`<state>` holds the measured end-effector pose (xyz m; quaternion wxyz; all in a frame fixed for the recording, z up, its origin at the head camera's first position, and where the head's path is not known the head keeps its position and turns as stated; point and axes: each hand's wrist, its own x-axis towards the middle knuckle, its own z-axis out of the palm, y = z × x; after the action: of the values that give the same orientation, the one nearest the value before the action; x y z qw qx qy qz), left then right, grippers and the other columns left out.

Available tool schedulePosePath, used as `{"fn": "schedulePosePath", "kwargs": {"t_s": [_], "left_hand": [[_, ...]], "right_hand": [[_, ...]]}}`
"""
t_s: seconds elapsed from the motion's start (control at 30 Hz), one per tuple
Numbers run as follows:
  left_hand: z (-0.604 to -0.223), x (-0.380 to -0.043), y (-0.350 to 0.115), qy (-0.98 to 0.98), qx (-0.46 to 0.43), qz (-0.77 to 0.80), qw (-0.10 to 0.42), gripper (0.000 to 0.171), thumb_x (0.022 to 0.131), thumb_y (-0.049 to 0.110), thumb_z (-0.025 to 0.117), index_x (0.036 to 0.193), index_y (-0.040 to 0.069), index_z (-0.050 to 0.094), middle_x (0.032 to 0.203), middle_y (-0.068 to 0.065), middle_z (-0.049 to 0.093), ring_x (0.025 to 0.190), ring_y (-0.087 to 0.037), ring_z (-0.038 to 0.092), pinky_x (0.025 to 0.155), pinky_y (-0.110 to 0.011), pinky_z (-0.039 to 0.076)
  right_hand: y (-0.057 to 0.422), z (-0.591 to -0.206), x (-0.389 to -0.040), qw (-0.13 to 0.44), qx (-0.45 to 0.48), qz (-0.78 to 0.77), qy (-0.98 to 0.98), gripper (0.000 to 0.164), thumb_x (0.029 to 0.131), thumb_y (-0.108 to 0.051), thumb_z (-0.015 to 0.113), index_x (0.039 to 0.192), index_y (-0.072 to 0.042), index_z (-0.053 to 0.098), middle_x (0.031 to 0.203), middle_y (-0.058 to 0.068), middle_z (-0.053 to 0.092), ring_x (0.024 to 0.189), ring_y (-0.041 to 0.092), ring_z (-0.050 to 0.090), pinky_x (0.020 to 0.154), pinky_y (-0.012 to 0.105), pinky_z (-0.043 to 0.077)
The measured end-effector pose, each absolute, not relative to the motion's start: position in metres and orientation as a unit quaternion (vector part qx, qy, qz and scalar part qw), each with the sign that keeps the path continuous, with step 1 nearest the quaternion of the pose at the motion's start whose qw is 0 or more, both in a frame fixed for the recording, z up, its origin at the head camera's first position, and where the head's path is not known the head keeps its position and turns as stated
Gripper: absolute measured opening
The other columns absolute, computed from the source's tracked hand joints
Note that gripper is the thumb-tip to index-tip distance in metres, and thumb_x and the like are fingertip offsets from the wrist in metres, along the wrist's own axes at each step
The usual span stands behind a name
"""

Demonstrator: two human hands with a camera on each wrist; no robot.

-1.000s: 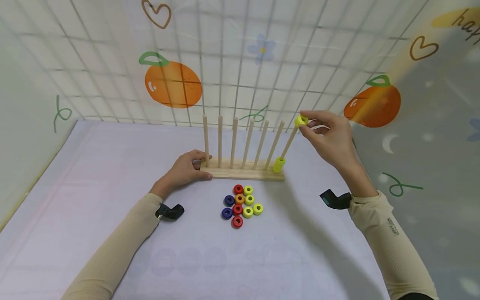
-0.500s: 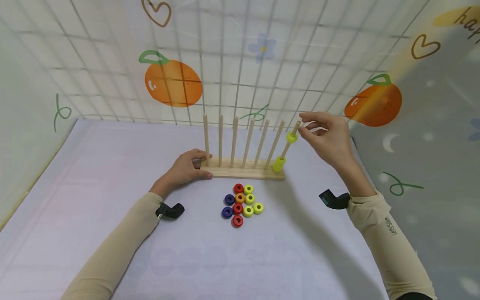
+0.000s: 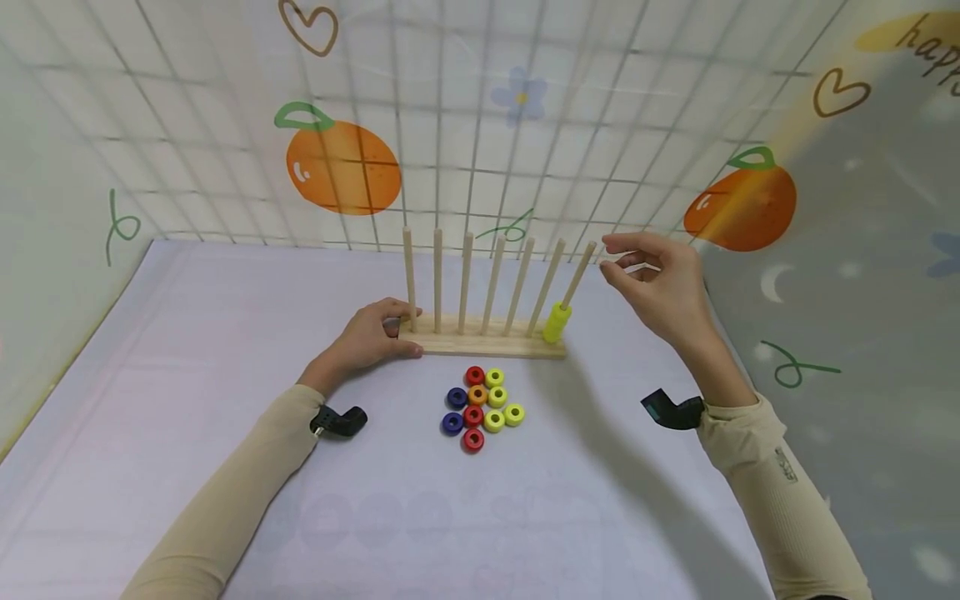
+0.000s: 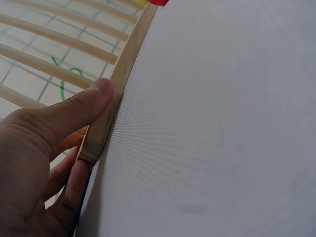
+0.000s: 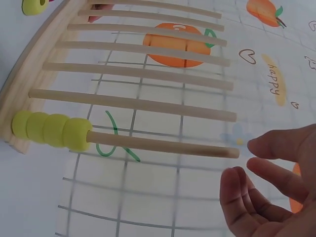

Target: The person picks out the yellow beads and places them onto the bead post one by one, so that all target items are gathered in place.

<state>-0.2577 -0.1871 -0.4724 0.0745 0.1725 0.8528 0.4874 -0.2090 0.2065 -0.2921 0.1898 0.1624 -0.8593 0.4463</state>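
A wooden peg rack (image 3: 480, 345) with a row of upright pegs stands on the table. My left hand (image 3: 369, 335) grips the left end of its base, thumb along the front edge and fingers behind, as the left wrist view also shows. Several yellow beads (image 5: 52, 129) are stacked at the bottom of the rightmost peg (image 5: 163, 144); the other pegs are bare. My right hand (image 3: 660, 287) hovers just right of that peg's top, with thumb and fingers apart and nothing between them.
In front of the rack lies a cluster of loose beads: red beads (image 3: 473, 416), blue beads (image 3: 452, 423), an orange bead (image 3: 477, 395) and several yellow beads (image 3: 513, 414). Behind the rack rises a printed, gridded curtain (image 3: 450, 125), with another printed wall (image 3: 825, 275) at the right.
My right hand let go of a yellow bead at the top of the rightmost peg. The bead slid down onto the yellow stack. The left hand has stayed on the rack.
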Motion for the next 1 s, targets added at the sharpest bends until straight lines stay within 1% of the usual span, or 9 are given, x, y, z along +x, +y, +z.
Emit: {"fn": "schedulePosePath", "kwargs": {"t_s": [0.17,0.23,0.4,0.57,0.77,0.87,1.0], "left_hand": [[-0.474,-0.258,-0.187,0.852,0.171,0.489,0.077,0.066,0.072,0.024,0.092,0.131,0.009,0.065,0.135,-0.003,0.055,0.121,-0.025,0.058,0.095,-0.034,0.053],[-0.475,-0.259,-0.188,0.852,0.171,0.489,0.077,0.066,0.072,0.025,0.092,0.131,0.009,0.065,0.135,-0.003,0.055,0.121,-0.025,0.059,0.094,-0.033,0.053],[-0.475,-0.259,-0.188,0.85,0.174,0.491,0.076,0.068,0.072,0.027,0.092,0.132,0.009,0.065,0.135,-0.004,0.055,0.119,-0.026,0.06,0.093,-0.034,0.053],[-0.474,-0.258,-0.188,0.853,0.173,0.487,0.074,0.068,0.072,0.028,0.092,0.131,0.01,0.065,0.134,-0.003,0.056,0.12,-0.026,0.06,0.093,-0.034,0.054],[-0.474,-0.258,-0.188,0.85,0.175,0.491,0.075,0.067,0.073,0.026,0.092,0.132,0.009,0.064,0.135,-0.004,0.055,0.121,-0.026,0.059,0.094,-0.033,0.053],[-0.473,-0.258,-0.187,0.848,0.177,0.494,0.075,0.067,0.073,0.024,0.092,0.132,0.008,0.063,0.135,-0.004,0.055,0.121,-0.026,0.059,0.094,-0.033,0.053],[-0.474,-0.257,-0.188,0.851,0.173,0.49,0.074,0.066,0.073,0.026,0.092,0.131,0.01,0.065,0.134,-0.004,0.056,0.123,-0.027,0.057,0.097,-0.035,0.051]], "right_hand": [[0.212,-0.298,-0.201,0.187,0.153,0.445,-0.862,0.028,0.086,-0.002,0.074,0.114,-0.003,0.075,0.102,0.009,0.069,0.083,0.012,0.062,0.065,0.013,0.052],[0.215,-0.3,-0.199,0.187,0.152,0.445,-0.863,0.028,0.086,-0.001,0.074,0.114,-0.002,0.074,0.102,0.01,0.069,0.082,0.011,0.062,0.065,0.013,0.052],[0.221,-0.308,-0.193,0.181,0.143,0.441,-0.867,0.027,0.086,-0.003,0.075,0.114,-0.005,0.075,0.102,0.011,0.07,0.081,0.012,0.063,0.066,0.014,0.052],[0.226,-0.327,-0.186,0.168,0.138,0.432,-0.875,0.026,0.086,-0.003,0.076,0.112,-0.005,0.075,0.102,0.011,0.071,0.081,0.012,0.064,0.067,0.014,0.054],[0.228,-0.354,-0.18,0.128,0.127,0.438,-0.881,0.026,0.088,-0.006,0.076,0.114,-0.005,0.074,0.104,0.012,0.071,0.083,0.016,0.065,0.069,0.016,0.055],[0.228,-0.365,-0.176,0.105,0.119,0.449,-0.879,0.027,0.088,-0.007,0.076,0.115,-0.006,0.074,0.105,0.012,0.07,0.084,0.018,0.065,0.067,0.017,0.055],[0.228,-0.377,-0.171,0.081,0.111,0.458,-0.878,0.029,0.088,-0.006,0.076,0.116,-0.005,0.073,0.106,0.011,0.07,0.085,0.02,0.067,0.065,0.02,0.057]]}}
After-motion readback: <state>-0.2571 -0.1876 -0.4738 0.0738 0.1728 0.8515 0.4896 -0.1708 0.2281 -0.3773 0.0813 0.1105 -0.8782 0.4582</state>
